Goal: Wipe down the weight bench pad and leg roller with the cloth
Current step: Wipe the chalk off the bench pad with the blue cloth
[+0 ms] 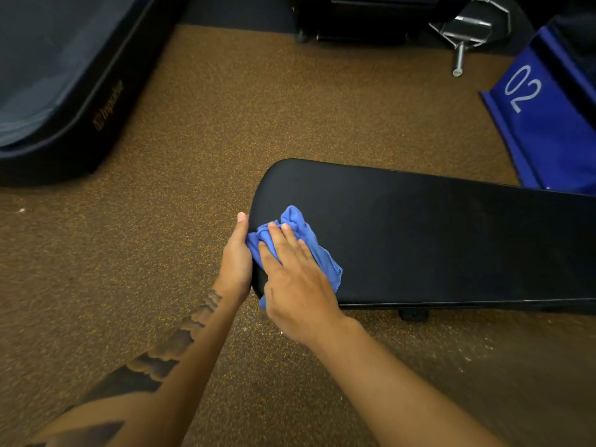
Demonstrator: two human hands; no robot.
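A long black bench pad (435, 240) runs from the centre to the right edge, with its rounded end pointing left. A crumpled blue cloth (298, 225) lies on that rounded end. My right hand (296, 282) presses flat on the cloth with straight fingers. My left hand (237, 256) rests against the pad's left end, its thumb up along the rim, touching the cloth's edge. No leg roller is in view.
Brown speckled floor (200, 130) surrounds the bench. A dark padded machine base (64, 91) fills the upper left. A blue panel marked 02 (545, 124) stands at the right, and chrome metal parts (467, 30) lie at the top right. A black bench foot (414, 315) shows below the pad.
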